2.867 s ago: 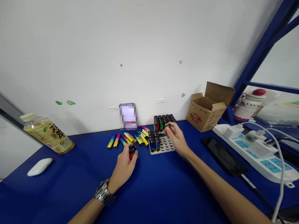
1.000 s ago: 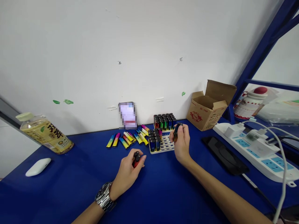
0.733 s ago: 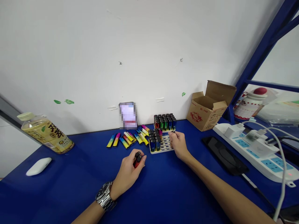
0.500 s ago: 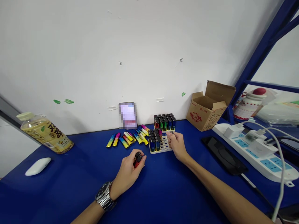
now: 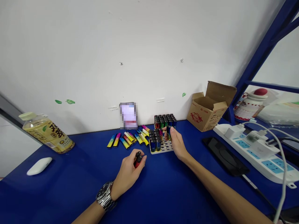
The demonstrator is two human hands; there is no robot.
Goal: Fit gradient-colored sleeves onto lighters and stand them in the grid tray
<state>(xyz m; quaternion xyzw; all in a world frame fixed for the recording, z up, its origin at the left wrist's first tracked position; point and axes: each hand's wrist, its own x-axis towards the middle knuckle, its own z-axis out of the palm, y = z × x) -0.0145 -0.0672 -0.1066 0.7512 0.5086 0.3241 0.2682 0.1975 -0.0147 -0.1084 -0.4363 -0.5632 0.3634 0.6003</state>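
Note:
My left hand (image 5: 132, 168), with a metal watch on the wrist, is closed around two black-topped batteries (image 5: 138, 161), one with a red body. It rests near the front of the white perforated rack (image 5: 166, 146). Above the rack's right part, my right hand (image 5: 177, 142) pinches a dark blue battery (image 5: 169, 133) upright between thumb and fingers. Upright batteries (image 5: 154, 141) fill the rack's left part, while holes show on its right. Behind stands another block of upright batteries (image 5: 165, 120) in red, green and blue, partly hidden by my hand.
Several yellow, pink and blue sticks (image 5: 127, 140) lie left of the rack. A phone (image 5: 128, 115) leans on the wall. At left are a bottle (image 5: 50, 133) and a white case (image 5: 39, 166); at right, a cardboard box (image 5: 205, 109), black phone (image 5: 224, 155) and power strip (image 5: 254, 154).
My right hand has lifted slightly from the rack, and the blue battery in its fingers now shows clearly. My left hand keeps its hold on the two batteries.

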